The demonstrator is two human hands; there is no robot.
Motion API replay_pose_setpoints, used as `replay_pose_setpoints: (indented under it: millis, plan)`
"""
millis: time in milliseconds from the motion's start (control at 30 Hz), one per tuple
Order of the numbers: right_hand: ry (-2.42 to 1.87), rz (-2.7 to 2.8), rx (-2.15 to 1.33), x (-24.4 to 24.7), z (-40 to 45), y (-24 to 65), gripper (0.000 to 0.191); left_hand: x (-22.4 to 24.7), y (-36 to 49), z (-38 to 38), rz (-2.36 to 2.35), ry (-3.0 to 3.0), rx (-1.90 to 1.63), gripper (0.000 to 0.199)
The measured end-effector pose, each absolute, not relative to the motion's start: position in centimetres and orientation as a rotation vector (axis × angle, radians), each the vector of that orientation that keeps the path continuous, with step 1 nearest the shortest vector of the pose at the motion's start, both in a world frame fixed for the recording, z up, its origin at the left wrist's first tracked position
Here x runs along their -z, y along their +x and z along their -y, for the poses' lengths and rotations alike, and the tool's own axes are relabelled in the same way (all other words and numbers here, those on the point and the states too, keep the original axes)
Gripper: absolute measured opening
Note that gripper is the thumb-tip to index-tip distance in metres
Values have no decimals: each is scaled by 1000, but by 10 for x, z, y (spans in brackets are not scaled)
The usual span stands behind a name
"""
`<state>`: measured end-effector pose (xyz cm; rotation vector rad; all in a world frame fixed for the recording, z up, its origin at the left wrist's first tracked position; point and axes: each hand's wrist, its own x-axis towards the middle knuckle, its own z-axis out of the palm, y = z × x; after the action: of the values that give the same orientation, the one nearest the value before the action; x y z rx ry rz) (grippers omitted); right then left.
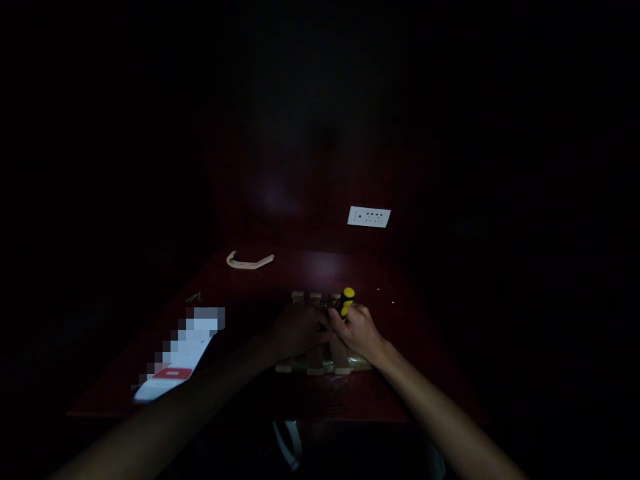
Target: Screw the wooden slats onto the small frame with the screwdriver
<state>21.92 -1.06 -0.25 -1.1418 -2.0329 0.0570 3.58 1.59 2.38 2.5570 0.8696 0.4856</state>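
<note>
Apparently for downward force, the right hand has its fingers clamped round a tool, yellow-and-black handle near upright. Left hand, finger state untellable in shadow, seems to steady slats: flat, wooden, over glossy wrap, mid-table. Beyond, leftward: smooth, pale hook.

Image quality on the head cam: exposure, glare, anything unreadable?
Head view: badly underexposed, margins near black; left hand in deep shadow, its grip unreadable; right hand brighter, yellow-and-black handle legible; soft glare on the red tabletop; pale flat item partly pixelated; white socket plate clear against the dark.
</note>
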Motion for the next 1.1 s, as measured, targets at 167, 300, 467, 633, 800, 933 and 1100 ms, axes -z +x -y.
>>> replay_pose_setpoints:
  millis: [167, 300, 467, 633, 800, 933, 1100]
  plan:
    - [-1156, 2032, -77, 3, 10, 218, 41, -27, 37, -14, -887, 2570, -479, 11]
    - [-1165, 2033, -88, 4, 9, 218, 41, -27, 37, -15, -899, 2560, -461, 11]
    - [-1164, 2028, -81, 7, 8, 218, 44, -28, 37, -14, -898, 2605, -470, 12]
    - [-1166, 2028, -68, 12, 6, 219, 47, -28, 38, -14, -917, 2623, -446, 13]
    - [-1166, 2030, -67, 13, 6, 219, 42, -29, 38, -13, -939, 2626, -422, 14]
    - [-1145, 2018, -83, 9, 8, 218, 41, -33, 39, -12, -954, 2626, -399, 15]
    - [-1122, 2003, -84, 2, 12, 215, 39, -35, 40, -11, -984, 2613, -396, 17]
